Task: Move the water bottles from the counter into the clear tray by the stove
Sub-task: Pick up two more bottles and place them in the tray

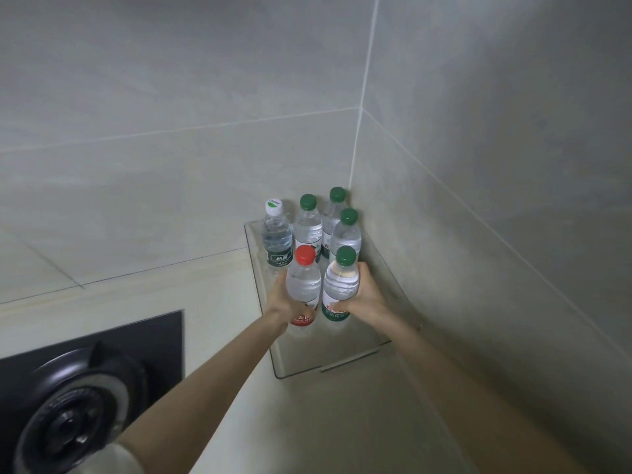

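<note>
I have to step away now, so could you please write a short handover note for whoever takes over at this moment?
Left hand grips the red-capped bottle; right hand grips the front green-capped bottle. Both bottles are upright within the clear tray's front half; whether they rest on its floor I cannot tell.
Done: the white-capped bottle and three green-capped bottles stand at the tray's back.
Left: set these two down and let go. No other bottles in view.

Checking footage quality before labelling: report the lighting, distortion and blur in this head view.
Head view: dim, even light, no hard shadows. Head view: wide-angle distortion bends the wall tile joints and the edges of the clear tray. Head view: the red-capped bottle and green-capped bottle look sharp; the stove burner at lower left looks softer.
</note>
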The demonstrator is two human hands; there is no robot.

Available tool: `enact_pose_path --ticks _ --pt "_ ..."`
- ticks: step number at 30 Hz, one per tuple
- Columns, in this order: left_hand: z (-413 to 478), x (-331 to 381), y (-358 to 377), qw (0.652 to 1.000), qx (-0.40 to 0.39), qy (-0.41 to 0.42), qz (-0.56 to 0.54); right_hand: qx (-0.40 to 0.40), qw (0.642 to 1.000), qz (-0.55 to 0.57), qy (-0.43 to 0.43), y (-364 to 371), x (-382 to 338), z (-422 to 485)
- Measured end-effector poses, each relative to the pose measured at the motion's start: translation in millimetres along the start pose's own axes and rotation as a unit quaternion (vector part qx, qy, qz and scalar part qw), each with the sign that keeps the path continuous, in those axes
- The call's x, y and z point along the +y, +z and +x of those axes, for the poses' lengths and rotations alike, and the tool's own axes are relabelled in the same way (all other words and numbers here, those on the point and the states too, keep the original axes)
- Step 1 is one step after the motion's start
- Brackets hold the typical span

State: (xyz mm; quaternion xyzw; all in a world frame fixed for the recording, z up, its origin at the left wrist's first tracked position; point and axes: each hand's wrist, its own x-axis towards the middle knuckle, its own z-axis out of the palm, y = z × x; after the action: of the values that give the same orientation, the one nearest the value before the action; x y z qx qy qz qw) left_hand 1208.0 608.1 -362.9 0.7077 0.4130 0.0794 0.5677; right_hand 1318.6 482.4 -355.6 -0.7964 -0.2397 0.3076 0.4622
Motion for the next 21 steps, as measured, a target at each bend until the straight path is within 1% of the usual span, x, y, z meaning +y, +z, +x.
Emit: enact_pose_path --ticks 3,6,8,11,14,16,18,21 --pt "-1.0 -2.5 3.9 1.0 0.013 -0.015 0.003 -0.005 1.0 -0.02 -0.011 -0.9 3.8 2.2" --pt "-3.5 -0.2 4.3 1.0 -0.005 -0.027 0.006 -0.01 0.999 -0.038 -0.017 -4.7 -0.5 -5.4" --pt "-5.8 2.4 2.8 0.999 -0.011 -0.043 0.005 -0.019 0.998 -0.052 -0.035 -11.5 -7.5 -9.8" --pt "-11.3 4.6 -0.3 0.998 -0.003 -0.056 0.019 0.005 0.989 -0.087 -0.117 -20.6 -25.0 -16.9" --pt "-21.4 8.6 -5.8 0.999 0.001 -0.038 0.038 0.031 0.979 -0.096 -0.175 -26.1 -44.2 -22.5" --pt "-28.4 12.6 -10.2 0.998 0.005 0.002 0.059 0.032 0.968 -0.12 -0.217 -30.6 -62.5 -32.2" --pt "-35.0 16.5 -16.4 0.996 0.016 0.048 0.07 0.028 0.947 -0.174 -0.267 -32.9 -80.6 -42.0" --pt "-45.4 18.1 -33.3 0.996 0.049 0.069 0.017 0.017 0.903 -0.279 -0.327 -26.1 -97.9 -52.3"
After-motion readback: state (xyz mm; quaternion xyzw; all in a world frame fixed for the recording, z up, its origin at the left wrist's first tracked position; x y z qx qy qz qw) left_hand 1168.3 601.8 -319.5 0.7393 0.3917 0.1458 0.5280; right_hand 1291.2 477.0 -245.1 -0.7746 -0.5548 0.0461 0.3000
